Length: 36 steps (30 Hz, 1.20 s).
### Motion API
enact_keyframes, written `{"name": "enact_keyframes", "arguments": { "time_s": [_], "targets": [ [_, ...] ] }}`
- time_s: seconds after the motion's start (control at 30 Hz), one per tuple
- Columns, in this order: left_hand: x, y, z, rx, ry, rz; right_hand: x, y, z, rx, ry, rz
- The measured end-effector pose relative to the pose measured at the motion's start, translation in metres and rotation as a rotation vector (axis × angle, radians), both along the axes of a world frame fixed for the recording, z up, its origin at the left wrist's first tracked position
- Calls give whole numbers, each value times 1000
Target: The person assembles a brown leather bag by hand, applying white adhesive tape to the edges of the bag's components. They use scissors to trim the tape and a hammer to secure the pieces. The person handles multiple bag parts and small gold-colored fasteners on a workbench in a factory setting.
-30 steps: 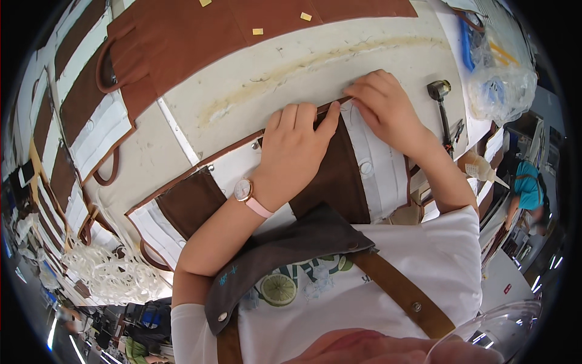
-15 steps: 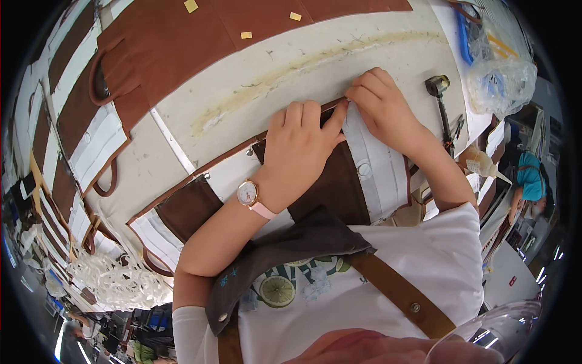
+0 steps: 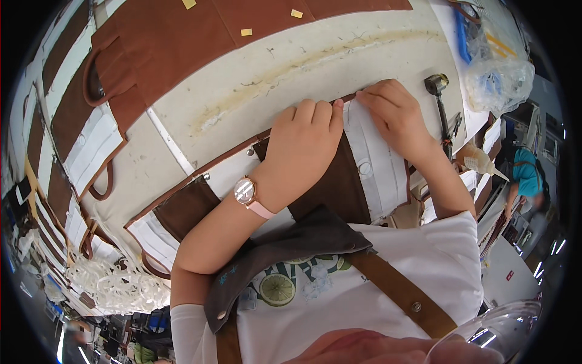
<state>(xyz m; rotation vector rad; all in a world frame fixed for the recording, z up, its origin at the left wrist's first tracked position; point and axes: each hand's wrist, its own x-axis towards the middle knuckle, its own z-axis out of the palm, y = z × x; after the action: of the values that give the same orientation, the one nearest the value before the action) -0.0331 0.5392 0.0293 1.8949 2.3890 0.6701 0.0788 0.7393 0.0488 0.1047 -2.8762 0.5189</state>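
A bag panel (image 3: 330, 176) of dark brown and white strips, bordered in reddish-brown leather, lies slanted in front of me. My left hand (image 3: 306, 136), with a pink-strapped watch (image 3: 245, 191) on its wrist, rests over the panel's far edge. Its thumb presses at the brown trim, and the other fingers curl over the border. Close to its right, my right hand (image 3: 393, 115) pinches the same edge above the white strip (image 3: 377, 164); its fingertips partly cover what they grip. Round metal snaps (image 3: 250, 151) show along the trim, left of my left hand.
A hammer (image 3: 438, 91) lies to the right, near a bag of clear plastic (image 3: 500, 85). A large reddish-brown leather piece (image 3: 170, 48) with a handle is at the far left. White tangled strips (image 3: 115, 282) hang at the left edge. Another person (image 3: 526, 173) is at far right.
My right hand has shifted slightly right and nearer along the edge. My left thumb has swung up to the trim beside it.
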Motion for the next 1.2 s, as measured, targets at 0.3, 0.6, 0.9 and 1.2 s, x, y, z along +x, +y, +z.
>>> {"name": "enact_keyframes", "arguments": {
  "time_s": [0.3, 0.6, 0.9, 1.2],
  "targets": [
    [-9, 3, -6, 69, -129, -5, 4, -1, -3, -5, 5, -72],
    [0, 8, 0, -50, 9, 8, 12, -10, 3, 59, -3, -96],
    [-1, 8, -11, 96, 44, 13, 21, -29, 2, 114, -25, -168],
    [1, 9, -11, 169, 35, 17, 40, -24, 4, 199, 26, -247]
  ]
}}
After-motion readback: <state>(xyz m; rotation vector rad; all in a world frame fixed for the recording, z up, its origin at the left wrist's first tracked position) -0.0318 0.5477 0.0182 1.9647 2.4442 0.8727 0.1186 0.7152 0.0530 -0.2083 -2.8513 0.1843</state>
